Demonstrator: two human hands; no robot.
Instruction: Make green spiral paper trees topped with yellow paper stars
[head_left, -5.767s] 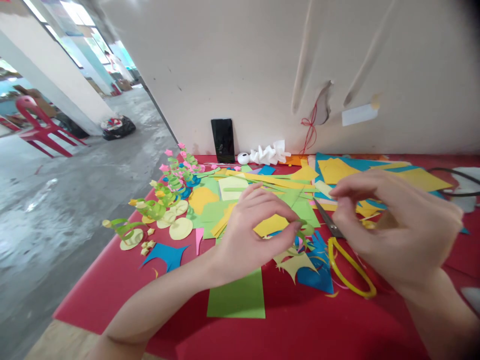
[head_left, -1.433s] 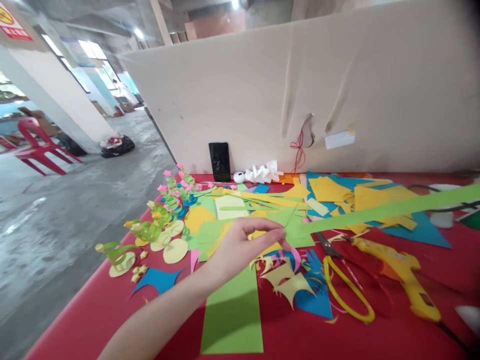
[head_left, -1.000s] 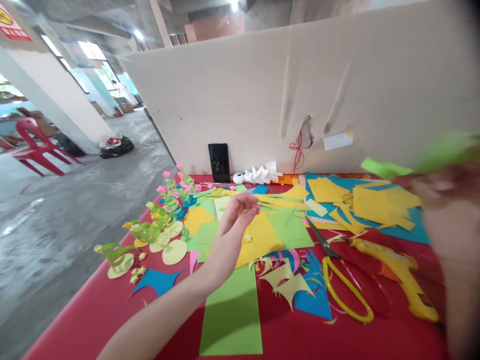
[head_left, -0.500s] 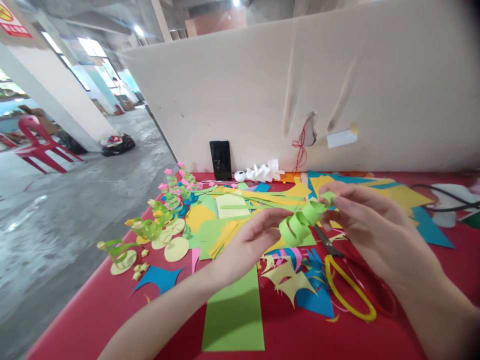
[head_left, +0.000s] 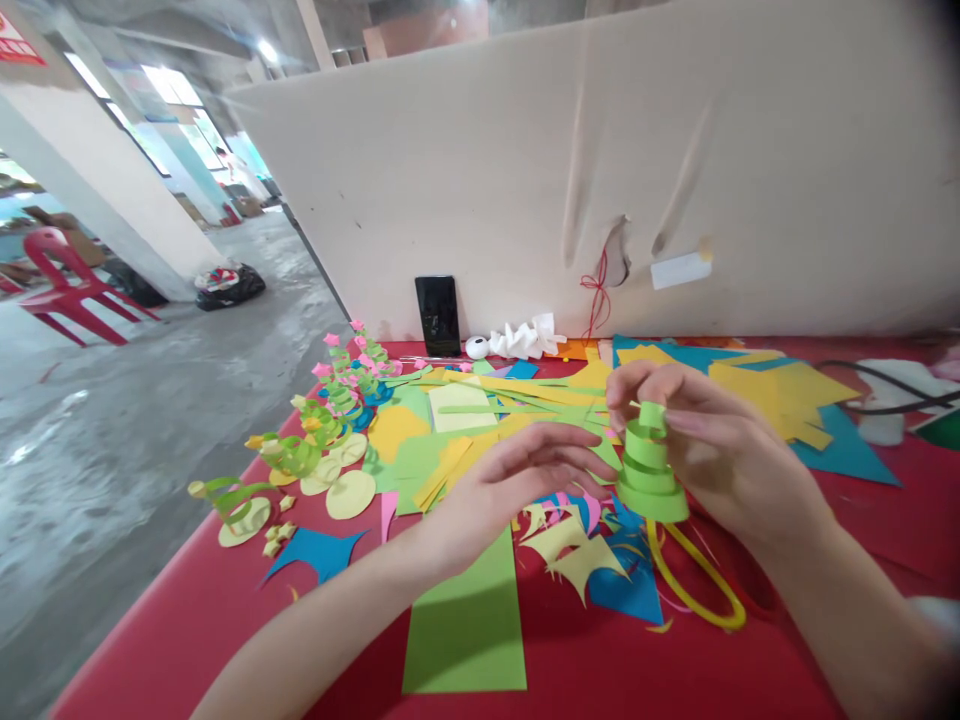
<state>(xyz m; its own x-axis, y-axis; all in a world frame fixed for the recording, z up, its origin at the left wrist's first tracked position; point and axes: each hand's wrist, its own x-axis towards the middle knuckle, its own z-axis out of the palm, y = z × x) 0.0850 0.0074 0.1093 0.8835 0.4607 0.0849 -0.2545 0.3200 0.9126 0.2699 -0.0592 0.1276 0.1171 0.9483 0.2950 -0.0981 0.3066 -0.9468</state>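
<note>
A light green paper spiral (head_left: 651,472) hangs upright like a stepped cone, narrow end up. The fingers of my right hand (head_left: 716,440) pinch it near its top. My left hand (head_left: 536,480) is just to its left with fingers stretched out and apart, holding nothing; whether a fingertip brushes the spiral I cannot tell. Scissors with a yellow handle loop (head_left: 701,585) lie below the spiral, their blades hidden behind it. Under my left wrist is a green paper sheet (head_left: 469,630). Cream paper offcuts (head_left: 581,555) and blue scraps (head_left: 630,590) lie between my hands.
Finished-looking paper spirals with pink stars (head_left: 352,370) and round cream bases (head_left: 351,495) stand along the table's left side. A phone (head_left: 438,315) leans on the white board (head_left: 450,180) at the back. Yellow sheets (head_left: 787,390) lie at right.
The paper spiral has swung from lying slantwise to hanging upright, wide end down. My left hand's fingers have come off its wide end and now stretch beside it.
</note>
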